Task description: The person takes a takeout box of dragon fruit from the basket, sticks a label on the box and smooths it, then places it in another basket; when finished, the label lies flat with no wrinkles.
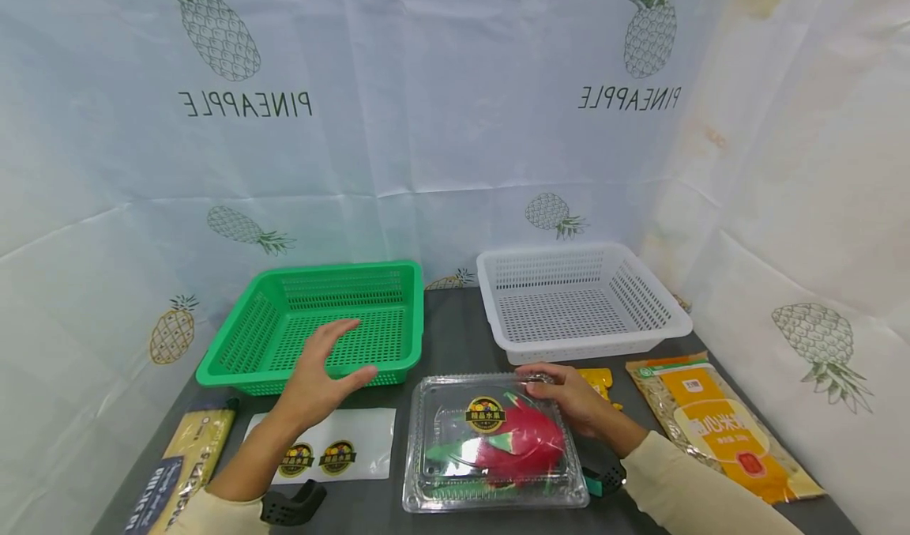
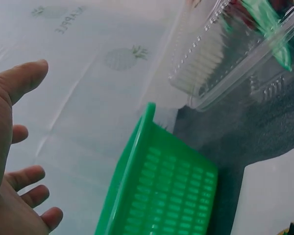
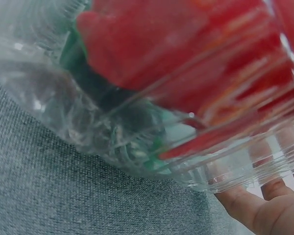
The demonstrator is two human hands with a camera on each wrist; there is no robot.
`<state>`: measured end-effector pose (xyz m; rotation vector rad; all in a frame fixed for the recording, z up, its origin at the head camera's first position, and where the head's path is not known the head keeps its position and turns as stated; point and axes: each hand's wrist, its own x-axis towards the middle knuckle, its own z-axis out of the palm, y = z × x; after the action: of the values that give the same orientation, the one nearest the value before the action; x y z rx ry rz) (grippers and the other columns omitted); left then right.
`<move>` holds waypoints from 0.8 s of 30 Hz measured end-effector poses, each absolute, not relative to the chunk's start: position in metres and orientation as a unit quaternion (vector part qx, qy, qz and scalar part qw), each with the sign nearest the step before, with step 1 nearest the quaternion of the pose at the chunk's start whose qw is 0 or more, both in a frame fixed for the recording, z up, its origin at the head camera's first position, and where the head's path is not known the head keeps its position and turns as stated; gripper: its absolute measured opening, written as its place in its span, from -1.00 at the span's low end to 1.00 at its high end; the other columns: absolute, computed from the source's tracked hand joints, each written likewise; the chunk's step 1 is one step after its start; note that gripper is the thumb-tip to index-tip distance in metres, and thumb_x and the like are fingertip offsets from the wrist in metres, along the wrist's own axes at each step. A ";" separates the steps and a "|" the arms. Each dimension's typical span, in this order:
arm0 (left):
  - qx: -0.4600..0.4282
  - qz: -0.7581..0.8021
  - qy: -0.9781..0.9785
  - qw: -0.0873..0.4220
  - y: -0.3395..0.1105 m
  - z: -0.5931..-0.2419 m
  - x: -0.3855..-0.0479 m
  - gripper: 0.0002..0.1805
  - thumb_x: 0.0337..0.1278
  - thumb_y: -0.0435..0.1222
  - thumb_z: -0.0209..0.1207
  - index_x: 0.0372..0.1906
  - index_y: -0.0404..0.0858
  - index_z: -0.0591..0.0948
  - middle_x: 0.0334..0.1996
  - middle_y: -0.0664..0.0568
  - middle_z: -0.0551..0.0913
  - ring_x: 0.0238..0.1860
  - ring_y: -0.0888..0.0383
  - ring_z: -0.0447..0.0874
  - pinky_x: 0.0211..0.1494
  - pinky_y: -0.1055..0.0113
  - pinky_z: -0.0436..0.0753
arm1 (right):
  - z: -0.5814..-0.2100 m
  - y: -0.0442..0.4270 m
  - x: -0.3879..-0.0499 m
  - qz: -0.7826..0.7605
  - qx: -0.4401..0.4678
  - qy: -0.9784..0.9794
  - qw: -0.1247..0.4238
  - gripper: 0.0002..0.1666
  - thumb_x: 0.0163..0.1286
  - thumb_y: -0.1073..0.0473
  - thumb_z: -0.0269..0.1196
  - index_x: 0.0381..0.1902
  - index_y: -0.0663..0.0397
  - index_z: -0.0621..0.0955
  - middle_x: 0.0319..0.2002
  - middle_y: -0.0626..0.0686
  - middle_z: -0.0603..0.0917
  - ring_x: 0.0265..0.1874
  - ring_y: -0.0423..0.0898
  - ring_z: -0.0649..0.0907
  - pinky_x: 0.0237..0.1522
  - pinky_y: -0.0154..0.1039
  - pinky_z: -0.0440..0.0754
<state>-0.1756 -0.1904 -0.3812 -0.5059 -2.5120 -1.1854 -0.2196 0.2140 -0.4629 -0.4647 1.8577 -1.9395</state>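
A clear plastic clamshell box (image 1: 455, 480) holds a red dragon fruit (image 1: 529, 440) with green tips; its lid bears a round black-and-gold sticker (image 1: 486, 415). My right hand (image 1: 572, 401) grips the box at its far right corner, and the right wrist view shows its fingers (image 3: 240, 203) against the ribbed side wall. Whether the box touches the table is hard to tell. My left hand (image 1: 313, 385) hovers empty, thumb and fingers spread, between the green basket (image 1: 415, 314) and a white sheet (image 1: 373, 440) with more of these stickers. In the left wrist view its fingers reach past the basket.
At the back right stands a white basket (image 1: 604, 347). An orange-and-clear bag of grain (image 1: 725, 424) lies at the right, with a small yellow packet (image 1: 597, 378) behind my right hand. A yellow noodle-like pack (image 1: 188, 456) lies at the left edge. Pineapple-print cloth (image 1: 441, 124) encloses the grey table (image 1: 451, 333).
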 end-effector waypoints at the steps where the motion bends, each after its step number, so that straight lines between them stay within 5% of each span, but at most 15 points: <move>1: -0.175 -0.415 -0.879 0.159 -0.193 -0.381 -0.175 -0.28 0.08 -0.17 0.36 0.35 -0.19 0.38 0.34 -0.18 0.25 0.34 -0.23 0.13 0.12 -0.35 0.20 | -0.463 0.214 -0.220 -0.695 -0.167 0.668 0.205 -0.51 0.43 0.19 0.17 0.25 0.30 0.47 0.07 0.22 0.56 -0.09 0.15 0.64 -0.15 0.11 0.59; 24: -0.141 -0.449 -0.863 0.185 -0.234 -0.375 -0.176 -0.25 0.17 -0.30 0.28 0.45 -0.20 0.26 0.39 -0.23 0.16 0.34 -0.26 0.08 0.06 -0.13 0.24 | -0.465 0.214 -0.221 -0.695 -0.171 0.668 0.205 -0.53 0.44 0.21 0.16 0.24 0.32 0.47 0.07 0.21 0.55 -0.09 0.14 0.64 -0.13 0.10 0.59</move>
<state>-0.1765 -0.2339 -0.3748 -0.3968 -2.4317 -1.2666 -0.2209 0.2141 -0.4649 -0.4765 1.8614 -1.9378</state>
